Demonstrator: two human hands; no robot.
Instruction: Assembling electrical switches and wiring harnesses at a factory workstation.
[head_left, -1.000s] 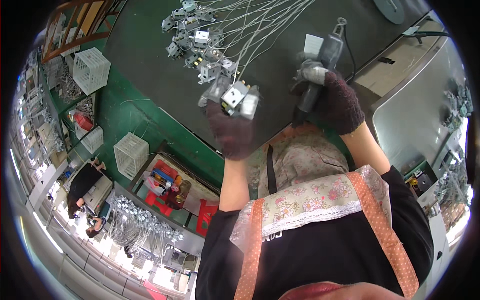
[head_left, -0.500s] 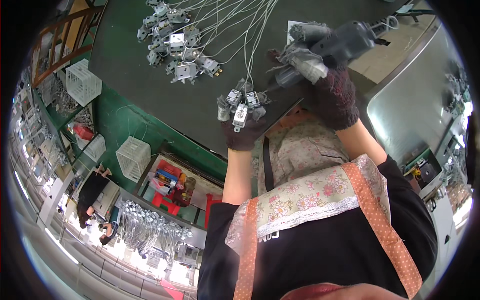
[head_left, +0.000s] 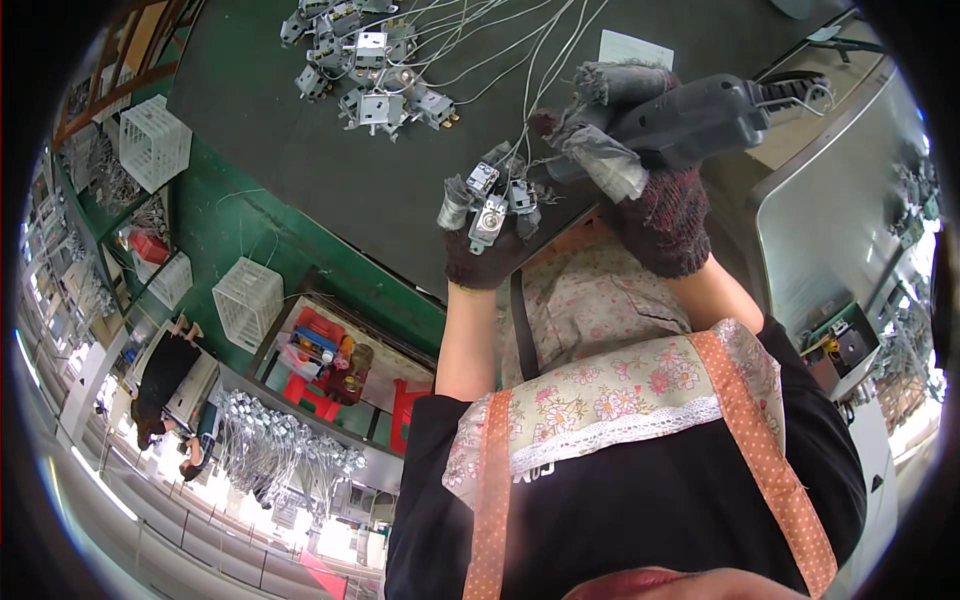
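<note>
My left hand (head_left: 482, 262), in a dark knit glove with grey tape round the fingers, is closed round several small metal thermostats (head_left: 489, 222) with thin pale capillary tubes. One thermostat faces up in the palm; the others sit between the fingers. My right hand (head_left: 665, 215), gloved and taped likewise, grips a dark grey electric screwdriver (head_left: 690, 122). It lies nearly level, its nose pointing left at the thermostats beside my left fingers. Whether the bit touches one cannot be made out. A pile of similar thermostats (head_left: 380, 108) lies farther off on the dark table (head_left: 290, 150).
A white card (head_left: 637, 48) lies behind the screwdriver. The table's near edge runs below my hands. At right stands a shiny metal surface (head_left: 830, 200). White plastic crates (head_left: 248, 303) and a shelf with red containers (head_left: 318, 325) are at left. Two people work in the far left background.
The screwdriver has swung to a more level pose, and its nose is closer to the thermostats in my left hand. The view has shifted slightly, and more of the white card shows.
</note>
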